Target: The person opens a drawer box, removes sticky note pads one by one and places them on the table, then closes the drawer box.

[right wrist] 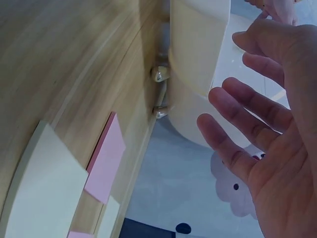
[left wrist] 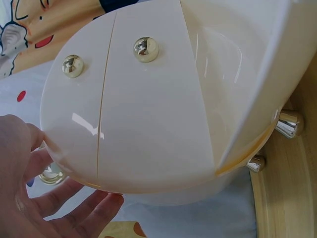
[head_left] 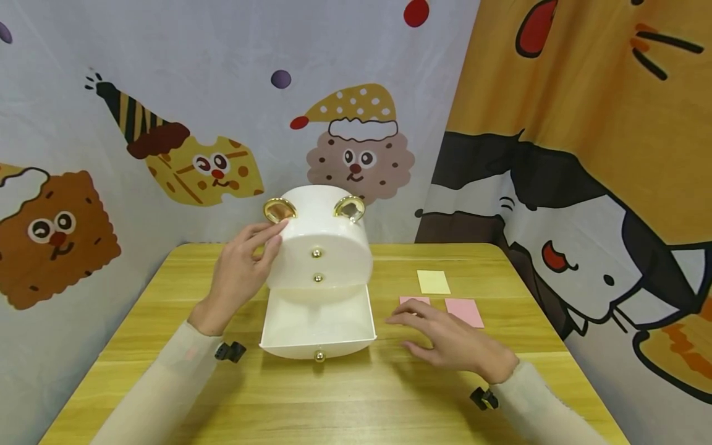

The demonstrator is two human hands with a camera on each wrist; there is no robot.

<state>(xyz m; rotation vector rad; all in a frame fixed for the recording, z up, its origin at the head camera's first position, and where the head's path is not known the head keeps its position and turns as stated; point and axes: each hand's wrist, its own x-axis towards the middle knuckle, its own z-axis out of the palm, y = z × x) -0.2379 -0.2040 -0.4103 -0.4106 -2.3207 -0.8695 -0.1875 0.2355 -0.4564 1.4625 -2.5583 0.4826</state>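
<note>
A white drawer box (head_left: 319, 216) with two gold-rimmed ears stands on the table. Its bottom drawer (head_left: 318, 315) is pulled out and no contents show inside; the two upper drawers, with gold knobs, are closed. My left hand (head_left: 241, 266) touches the box's upper left side near the ear, fingers extended against its rounded edge. To the right of the open drawer, my right hand (head_left: 445, 340) hovers above the table with loosely bent fingers, holding nothing. Close to it lie two pink sticky note pads, the right one (head_left: 465, 312) partly covered by the hand.
A yellow sticky note pad (head_left: 434, 282) lies behind the pink ones. In the right wrist view a pale pad (right wrist: 42, 186) lies at the lower left. The wooden table (head_left: 334, 408) ends at a cartoon-printed curtain (head_left: 222, 49).
</note>
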